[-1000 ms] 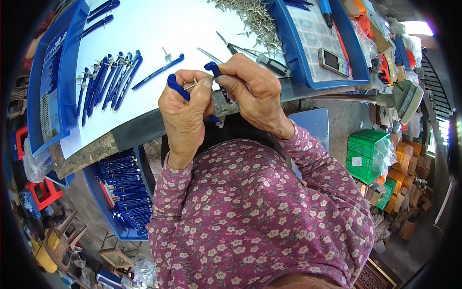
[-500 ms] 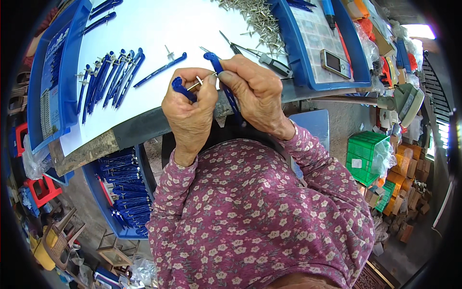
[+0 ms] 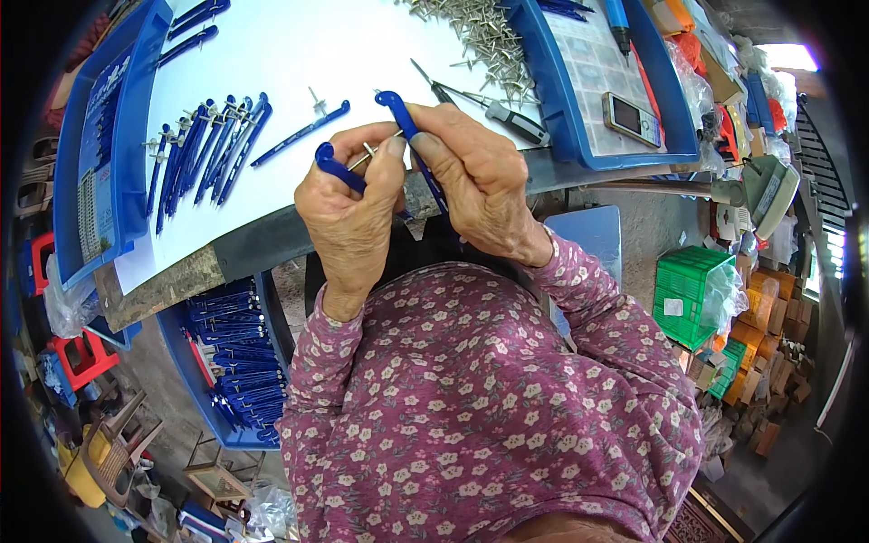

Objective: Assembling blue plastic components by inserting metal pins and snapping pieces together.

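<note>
Fingers of both hands are pinched shut around small parts at the near edge of the white table top (image 3: pixel 299 63): the left hand (image 3: pixel 348 213) grips a short blue plastic arm (image 3: pixel 337 168), its thumb and forefinger pressing a thin metal pin (image 3: pixel 369 156) that bridges across to the second blue arm (image 3: pixel 412 127), which the right hand (image 3: pixel 475 181) clamps between thumb and fingers, the arm's rounded end sticking up toward the far side. The two pieces are held just above the table edge, close to the person's chest. The step in hand looks like joining the two arms with the pin; seating it would call for lining up the holes and pushing the pin straight through while both grips stay firm. To the far left lies a row of finished blue pieces (image 3: pixel 204 149), one single blue piece (image 3: pixel 299 134) lies nearer the hands, and a heap of metal pins (image 3: pixel 484 41) sits far right beside a screwdriver (image 3: pixel 489 107). A blue tray (image 3: pixel 579 149) holds a phone (image 3: pixel 632 118).
</note>
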Motion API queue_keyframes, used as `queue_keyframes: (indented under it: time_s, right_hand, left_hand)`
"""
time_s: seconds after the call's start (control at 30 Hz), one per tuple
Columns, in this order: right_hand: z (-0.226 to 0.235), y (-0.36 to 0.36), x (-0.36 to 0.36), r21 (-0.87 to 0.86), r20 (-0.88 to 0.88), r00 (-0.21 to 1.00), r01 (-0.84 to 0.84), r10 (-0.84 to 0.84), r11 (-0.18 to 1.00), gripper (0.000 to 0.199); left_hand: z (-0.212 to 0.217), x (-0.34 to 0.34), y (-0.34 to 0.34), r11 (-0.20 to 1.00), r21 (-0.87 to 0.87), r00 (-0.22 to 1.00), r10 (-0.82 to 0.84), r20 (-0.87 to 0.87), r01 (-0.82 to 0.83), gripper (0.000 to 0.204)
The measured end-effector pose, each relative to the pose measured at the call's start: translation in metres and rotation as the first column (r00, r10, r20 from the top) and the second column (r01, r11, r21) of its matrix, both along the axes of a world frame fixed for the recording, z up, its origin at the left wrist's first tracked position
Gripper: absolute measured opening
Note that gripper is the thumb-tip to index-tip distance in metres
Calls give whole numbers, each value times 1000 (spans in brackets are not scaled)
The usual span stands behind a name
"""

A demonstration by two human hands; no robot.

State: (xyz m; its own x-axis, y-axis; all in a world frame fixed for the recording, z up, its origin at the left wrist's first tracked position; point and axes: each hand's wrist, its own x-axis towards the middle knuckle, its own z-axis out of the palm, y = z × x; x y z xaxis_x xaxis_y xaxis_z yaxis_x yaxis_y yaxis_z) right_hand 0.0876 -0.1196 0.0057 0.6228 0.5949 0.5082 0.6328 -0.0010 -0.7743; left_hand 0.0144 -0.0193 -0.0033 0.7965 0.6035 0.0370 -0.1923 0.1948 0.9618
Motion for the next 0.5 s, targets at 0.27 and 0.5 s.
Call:
queue_keyframes:
  time_s: [0.27, 0.5]
  right_hand:
    - [-3, -1, 2, -50, 132, 991, -11, 17, 999, 28]
    - [5, -3, 8, -35, -20, 996, -91, 90, 995, 29]
  left_hand:
    - [0, -1, 4, 970, -225, 994, -81, 66, 94, 12]
    - [-2, 0, 3, 929, -351, 991, -86, 107, 118, 12]
